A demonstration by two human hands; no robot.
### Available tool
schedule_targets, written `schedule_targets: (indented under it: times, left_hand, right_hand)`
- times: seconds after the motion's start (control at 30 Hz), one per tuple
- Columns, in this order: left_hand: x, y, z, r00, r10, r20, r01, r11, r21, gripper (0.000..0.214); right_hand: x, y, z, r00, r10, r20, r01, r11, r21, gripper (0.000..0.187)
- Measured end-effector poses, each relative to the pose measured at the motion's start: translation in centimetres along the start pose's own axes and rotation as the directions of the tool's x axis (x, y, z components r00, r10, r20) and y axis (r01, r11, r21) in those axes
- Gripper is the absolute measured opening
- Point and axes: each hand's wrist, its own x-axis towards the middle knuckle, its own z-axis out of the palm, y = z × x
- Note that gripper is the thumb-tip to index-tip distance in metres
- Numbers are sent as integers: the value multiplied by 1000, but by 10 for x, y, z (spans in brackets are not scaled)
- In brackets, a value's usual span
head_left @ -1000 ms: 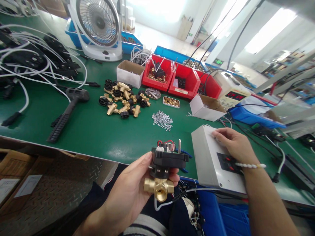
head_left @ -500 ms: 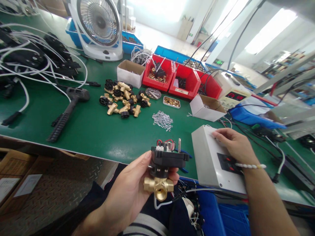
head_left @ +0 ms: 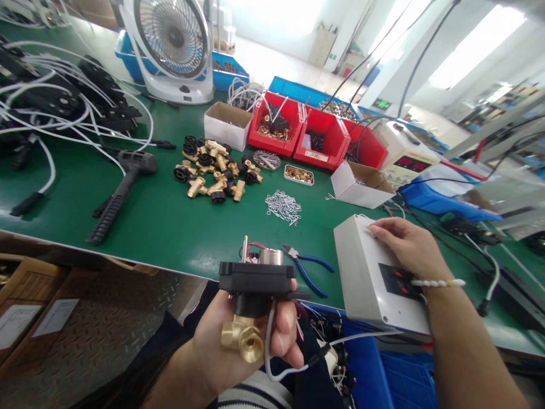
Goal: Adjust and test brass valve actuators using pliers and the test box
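Observation:
A brass three-way valve (head_left: pixel 249 342) with a black actuator housing (head_left: pixel 258 279) on top is gripped in my left hand (head_left: pixel 221 341). Red wires, a silver motor and an upright metal shaft stick out of the housing's top. From it a grey cable (head_left: pixel 269 346) loops down to a black connector. My right hand (head_left: pixel 402 241) rests on the upper end of a grey control box (head_left: pixel 361 278), its fingers curled together; whatever lies under the fingertips is hidden. Blue-handled cutters (head_left: pixel 313 270) lie between the valve and the box.
Several brass fittings with black caps (head_left: pixel 217 170) are piled mid-bench. Beyond the clips (head_left: pixel 283 207) stand red bins (head_left: pixel 321 139) and small cardboard boxes. On the left are a hammer (head_left: pixel 123 193), tangled cables and a fan (head_left: pixel 174 45). A power supply (head_left: pixel 406 153) stands right.
My left hand has turned the valve assembly and shifted it left, so its shaft now stands on the left side. The cutters are now exposed. My right hand stays on the box.

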Motion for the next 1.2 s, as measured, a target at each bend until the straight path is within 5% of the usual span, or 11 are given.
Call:
schedule_targets:
  times: [0.53, 0.83, 1.0, 1.2]
  left_hand:
    - [0, -4, -5, 999, -1, 50, -1, 999, 52, 39]
    - [6, -4, 3, 994, 13, -109, 2, 991, 135, 34]
    - [8, -8, 9, 908, 177, -379, -42, 941, 337, 40]
    - [1, -10, 14, 830, 447, -333, -169, 771, 613, 48]
  right_hand:
    - [-1, 3, 0, 999, 46, -17, -46, 999, -3, 49]
    - [1, 2, 0, 999, 36, -23, -36, 999, 10, 54]
    - [0, 0, 0, 1000, 16, -16, -15, 999, 30, 52]
    - [-1, 4, -1, 1000, -20, -19, 21, 998, 62, 38]
